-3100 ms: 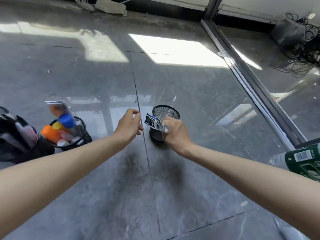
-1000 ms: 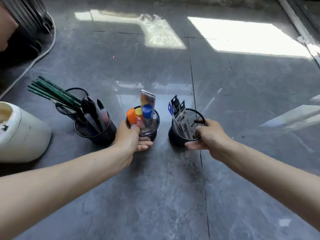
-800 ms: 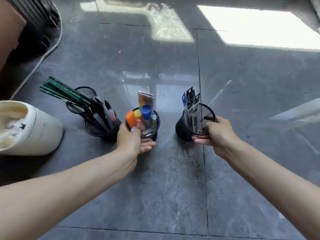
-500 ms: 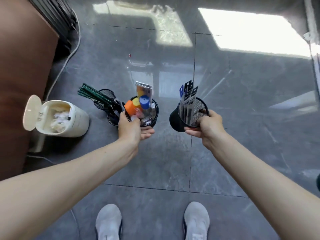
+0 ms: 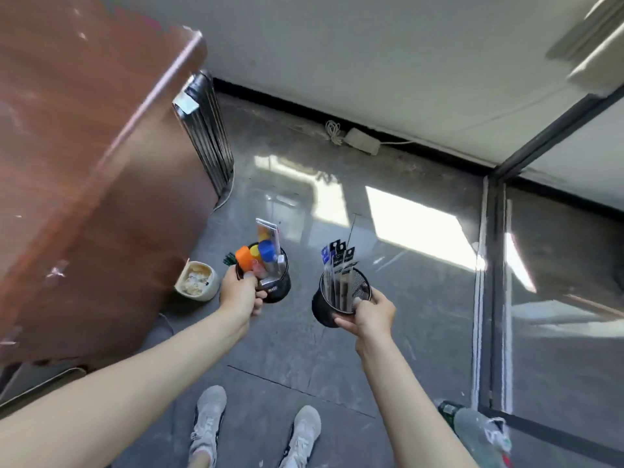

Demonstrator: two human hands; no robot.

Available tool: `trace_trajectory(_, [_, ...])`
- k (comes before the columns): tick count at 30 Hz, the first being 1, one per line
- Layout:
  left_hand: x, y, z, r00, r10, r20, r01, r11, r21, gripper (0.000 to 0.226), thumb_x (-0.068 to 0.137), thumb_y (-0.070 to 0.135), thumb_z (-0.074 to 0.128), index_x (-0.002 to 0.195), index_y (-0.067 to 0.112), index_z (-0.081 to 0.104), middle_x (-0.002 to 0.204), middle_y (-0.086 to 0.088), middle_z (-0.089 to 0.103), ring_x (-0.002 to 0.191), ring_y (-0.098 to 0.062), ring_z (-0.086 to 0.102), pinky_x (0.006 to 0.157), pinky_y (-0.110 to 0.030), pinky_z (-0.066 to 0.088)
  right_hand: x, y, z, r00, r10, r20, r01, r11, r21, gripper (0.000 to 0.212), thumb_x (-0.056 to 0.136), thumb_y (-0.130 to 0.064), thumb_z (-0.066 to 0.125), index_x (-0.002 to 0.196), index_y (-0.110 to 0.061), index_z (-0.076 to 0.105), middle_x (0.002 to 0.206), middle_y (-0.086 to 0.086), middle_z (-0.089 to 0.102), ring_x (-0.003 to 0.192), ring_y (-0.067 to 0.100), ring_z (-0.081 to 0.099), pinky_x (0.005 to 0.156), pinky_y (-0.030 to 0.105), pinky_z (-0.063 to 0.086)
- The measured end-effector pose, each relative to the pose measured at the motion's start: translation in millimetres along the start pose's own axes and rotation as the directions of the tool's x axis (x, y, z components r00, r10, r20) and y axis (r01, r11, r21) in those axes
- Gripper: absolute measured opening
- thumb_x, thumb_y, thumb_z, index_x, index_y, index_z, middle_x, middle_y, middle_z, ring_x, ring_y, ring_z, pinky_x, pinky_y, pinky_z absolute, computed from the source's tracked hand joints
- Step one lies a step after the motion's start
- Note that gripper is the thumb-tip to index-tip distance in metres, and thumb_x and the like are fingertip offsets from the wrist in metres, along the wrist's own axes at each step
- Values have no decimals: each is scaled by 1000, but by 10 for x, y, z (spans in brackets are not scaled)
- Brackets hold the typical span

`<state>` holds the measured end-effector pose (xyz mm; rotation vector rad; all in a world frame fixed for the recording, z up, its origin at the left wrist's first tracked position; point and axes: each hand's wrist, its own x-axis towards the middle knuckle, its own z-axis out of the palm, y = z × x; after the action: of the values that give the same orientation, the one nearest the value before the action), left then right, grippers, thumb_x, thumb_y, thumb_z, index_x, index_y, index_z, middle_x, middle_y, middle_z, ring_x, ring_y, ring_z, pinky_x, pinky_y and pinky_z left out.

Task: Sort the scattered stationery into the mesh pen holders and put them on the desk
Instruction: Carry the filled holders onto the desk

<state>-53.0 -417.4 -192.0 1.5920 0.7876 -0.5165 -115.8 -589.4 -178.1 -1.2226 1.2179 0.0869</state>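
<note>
I hold two black mesh pen holders in the air above the grey floor. My left hand (image 5: pixel 240 292) grips the rim of the left holder (image 5: pixel 278 288), which carries an orange, a yellow and a blue capped tube (image 5: pixel 266 252) and a flat packet. My right hand (image 5: pixel 369 314) grips the right holder (image 5: pixel 324 310), filled with several packs of pen refills (image 5: pixel 337 265) standing upright. The brown wooden desk (image 5: pixel 84 163) fills the left of the view. Green pencil tips (image 5: pixel 230 260) of a third holder on the floor peek out behind my left hand.
A small cream bin (image 5: pixel 196 282) stands on the floor by the desk. A black ribbed unit (image 5: pixel 207 130) stands behind the desk, a power strip (image 5: pixel 361 140) lies by the wall. A glass partition frame (image 5: pixel 489 265) runs on the right. A green bottle (image 5: pixel 472 423) lies by my shoes (image 5: pixel 209 420).
I have stood up and lifted both holders off the floor. The view has risen and now takes in the desk top, the wall and my shoes; the other holders stayed on the floor.
</note>
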Motion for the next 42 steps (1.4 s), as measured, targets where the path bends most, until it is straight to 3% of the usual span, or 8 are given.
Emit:
trace_trajectory(6, [-855,920,-601,994,84,-74,-89,994,-67,13,88,4,36,93,11,46,55,-10,47,29,-10,30,37,-16,25,-966,-899,246,978,-110,176,129,986,-104,39,89,6,37,119,-10,55,104,13,65,58,35,67,38,24,49])
trace_trajectory(9, [-1097,1192,-963,983,114,-141,-133,982,-131,11,88,4,38,92,11,46,56,-12,50,26,-9,33,38,-16,27,-1358,-1189,542,961,-131,243,170,974,-149,42,88,7,34,119,-15,51,91,9,63,55,33,64,38,25,50])
trace_trajectory(11, [-1174,1311,-1245,978,106,-180,-142,969,-202,12,89,3,36,91,11,45,56,-13,51,25,-9,33,36,-13,25,-1592,-1315,814,937,-142,318,208,961,-183,46,87,8,32,124,-10,52,95,14,64,53,33,64,36,25,49])
trace_trajectory(15, [-1207,1383,-1889,956,88,-280,-171,943,-287,15,89,3,38,96,12,48,56,-14,54,26,-11,39,34,-11,28,-2025,-1359,1491,877,-141,459,280,927,-249,40,88,9,41,125,-5,50,72,10,63,45,28,61,34,26,49])
trace_trajectory(19, [-1112,1357,-2538,928,31,-372,-174,918,-356,14,91,4,38,96,12,48,58,-15,54,24,-10,41,34,-12,29,-2356,-1219,2241,825,-144,547,347,893,-288,42,88,10,38,124,-8,49,102,24,66,41,25,63,33,22,46])
trace_trajectory(24, [-843,1260,-3331,855,-82,-512,-169,889,-426,15,92,7,39,101,14,49,64,-14,60,26,-7,47,30,-13,36,-2695,-888,3166,729,-115,675,441,833,-334,41,85,7,37,119,-10,52,102,20,68,51,29,68,40,27,51])
trace_trajectory(31, [-460,1141,-3958,755,-243,-609,-168,826,-538,21,93,10,34,108,16,47,63,-13,61,27,-8,49,32,-14,38,-2878,-629,4090,712,-44,701,458,786,-415,38,84,6,39,113,-15,52,92,12,65,42,22,63,46,30,56])
trace_trajectory(42, [-199,1164,-4175,725,-309,-615,-163,791,-590,27,96,12,33,119,15,47,62,-11,62,37,-14,54,40,-21,43,-2852,-459,4636,684,-42,728,551,684,-478,45,85,7,36,123,-12,52,108,12,61,50,22,63,39,27,53])
